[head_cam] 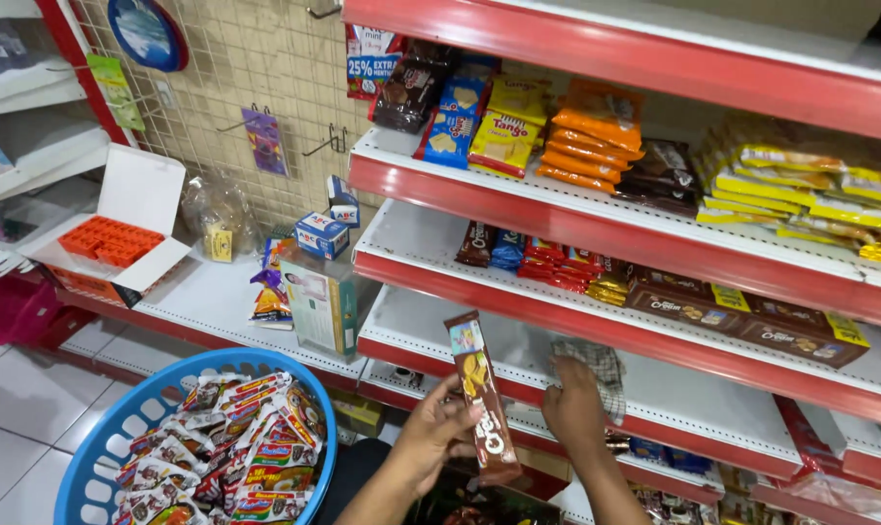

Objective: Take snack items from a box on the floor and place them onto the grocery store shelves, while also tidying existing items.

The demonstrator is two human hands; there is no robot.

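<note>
Closest, at six o'clock: left hand (431, 442), fingers clenched around a long brown biscuit pack (482, 397), glossy foil, held upright with a slight tilt, lower half in the grip, upper end free in front of the shelf edge. Just toward three o'clock of it: right hand (573, 406), palm down, fingers curled onto a checked cloth (596, 369), soft and crumpled, pressed against the white shelf board (693, 394); whether gripping the cloth or only pressing on it, cannot tell. Pack and cloth apart, near each other.

At seven o'clock: round blue plastic basket (120, 418), slotted wall, heaped with small crinkly sachets (236, 437) in white, red and yellow, lying every way.

At ten o'clock: open white cardboard box (139, 194), lid flipped up, orange moulded tray (110, 240) with a grid of cells inside, resting on a low white shelf with a red lip. Toward twelve o'clock from the basket: tall pale green carton (324, 297) standing upright, two small blue-and-white boxes (322, 234) on and behind it. Behind these: beige wire grid panel (256, 78) with metal hooks.

From one to three o'clock: red-edged metal shelves in tiers. Top tier: flat orange packs (591, 136) stacked, yellow packs (800, 185) in overlapping rows, dark brown bags (411, 87). Middle tier: long dark brown cartons (742, 316) laid end to end, small red and blue wrappers (547, 261) beside them.
</note>
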